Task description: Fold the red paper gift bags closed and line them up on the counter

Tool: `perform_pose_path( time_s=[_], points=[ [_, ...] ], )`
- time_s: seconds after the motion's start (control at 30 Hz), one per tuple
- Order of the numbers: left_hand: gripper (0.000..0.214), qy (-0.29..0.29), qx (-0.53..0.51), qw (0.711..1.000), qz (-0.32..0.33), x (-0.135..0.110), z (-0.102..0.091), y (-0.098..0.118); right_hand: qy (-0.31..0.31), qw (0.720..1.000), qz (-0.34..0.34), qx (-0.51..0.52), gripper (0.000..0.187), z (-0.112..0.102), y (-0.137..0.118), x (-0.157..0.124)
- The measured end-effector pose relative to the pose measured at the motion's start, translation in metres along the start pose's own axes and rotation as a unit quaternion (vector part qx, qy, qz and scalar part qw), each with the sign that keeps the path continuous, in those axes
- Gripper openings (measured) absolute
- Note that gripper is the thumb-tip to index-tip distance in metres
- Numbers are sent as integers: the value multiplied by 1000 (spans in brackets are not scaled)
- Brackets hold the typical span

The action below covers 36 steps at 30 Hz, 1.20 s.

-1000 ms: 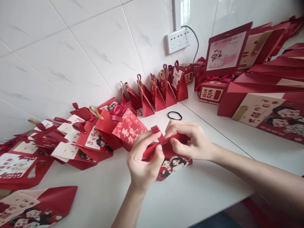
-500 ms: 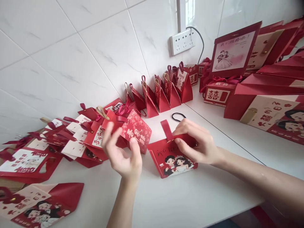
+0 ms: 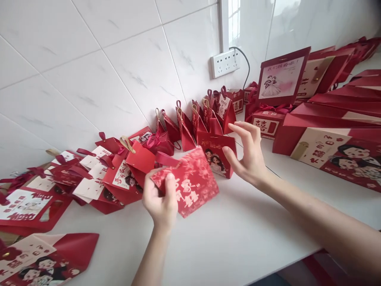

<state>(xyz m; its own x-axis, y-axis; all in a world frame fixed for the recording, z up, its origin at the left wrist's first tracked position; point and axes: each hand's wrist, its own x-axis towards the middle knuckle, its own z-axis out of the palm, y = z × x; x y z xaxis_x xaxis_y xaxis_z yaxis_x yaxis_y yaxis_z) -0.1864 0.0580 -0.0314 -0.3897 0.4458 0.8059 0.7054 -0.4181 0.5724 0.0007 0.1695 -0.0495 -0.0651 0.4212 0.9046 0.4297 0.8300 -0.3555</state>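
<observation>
My left hand (image 3: 160,198) grips a red gift box (image 3: 193,186) by its left side, thumb in front. The box is patterned with pale flowers and gold characters, tilted, and has a ribbon loop at its top. My right hand (image 3: 247,155) has its fingers spread, beside a smaller red gift box (image 3: 216,155) with a cartoon couple on its front. That box stands upright on the white table, before a row of triangular boxes. Whether a fingertip of my right hand touches it I cannot tell.
Several red and white gift boxes (image 3: 95,174) crowd the left, and a large couple-print box (image 3: 44,258) lies at the near left. Triangular red boxes (image 3: 183,129) line the tiled wall under a power strip (image 3: 225,63). Larger boxes (image 3: 336,155) stand at the right.
My left hand has taken hold of the flower-patterned box and brought it nearer. The couple-print box now stands farther back, and my right hand has let go of it.
</observation>
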Motion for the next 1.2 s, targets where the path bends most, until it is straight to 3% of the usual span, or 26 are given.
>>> perform_pose_path(
  time_s=[0.07, 0.13, 0.23, 0.33, 0.43, 0.63, 0.83, 1.2],
  points=[
    [3, -90, -21, 995, 41, -8, 4, 5, 6, 993, -96, 64, 40, -6, -11, 0],
    [7, -151, -41, 986, 62, -13, 8, 7, -41, 974, -177, 137, 34, -8, -23, -1],
    [18, -128, -59, 985, 100, -15, 12, 7, -95, 957, -199, 186, 25, -5, -32, -6],
    [28, -94, -53, 975, 194, -11, 13, 8, -85, 959, -183, 197, 19, -1, -34, -9],
    [25, -130, -23, 960, 247, -8, 10, 11, -85, 958, -175, 209, 18, -1, -34, -10],
    [34, -154, 16, 958, 241, -7, 7, 15, -84, 960, -122, 238, 13, -3, -38, -10],
    [33, -135, 23, 963, 233, -8, 8, 16, -90, 958, -113, 247, 7, -3, -38, -9],
    [32, -131, -4, 983, 129, -14, 11, 21, -102, 957, -93, 256, 7, -4, -41, -7]
  ],
)
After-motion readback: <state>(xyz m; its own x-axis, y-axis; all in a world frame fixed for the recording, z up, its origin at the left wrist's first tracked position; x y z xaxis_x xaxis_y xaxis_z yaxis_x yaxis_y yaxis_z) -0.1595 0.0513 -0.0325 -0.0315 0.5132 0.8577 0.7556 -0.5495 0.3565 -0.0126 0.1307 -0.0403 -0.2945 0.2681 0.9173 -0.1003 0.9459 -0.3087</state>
